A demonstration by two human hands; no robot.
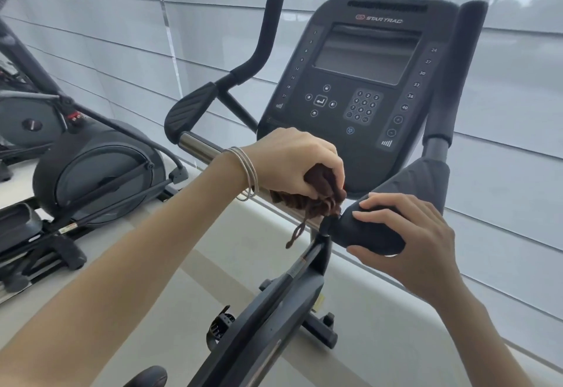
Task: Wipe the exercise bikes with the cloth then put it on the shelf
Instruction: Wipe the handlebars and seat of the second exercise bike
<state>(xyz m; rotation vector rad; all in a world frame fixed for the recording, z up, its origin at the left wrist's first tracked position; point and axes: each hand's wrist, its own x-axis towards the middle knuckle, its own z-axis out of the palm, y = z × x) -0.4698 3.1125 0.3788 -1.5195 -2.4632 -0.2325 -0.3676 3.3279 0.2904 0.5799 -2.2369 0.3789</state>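
A dark exercise bike with a console [359, 88] stands right in front of me, its handlebar [198, 147] running from upper left to lower right. My left hand [292, 161] is shut on a bunched dark brown cloth [323, 196] and presses it on the metal bar just below the console; a loose strand of cloth hangs under it. My right hand [405, 231] grips the padded right handlebar grip [365, 234], just right of the cloth. No shelf is in view.
A second machine, an elliptical [91, 170], stands on the floor to the left. Sheer white blinds [502, 143] cover the window behind the bike. The bike's frame [274, 310] and a pedal [222, 325] run down below my arms over a pale floor.
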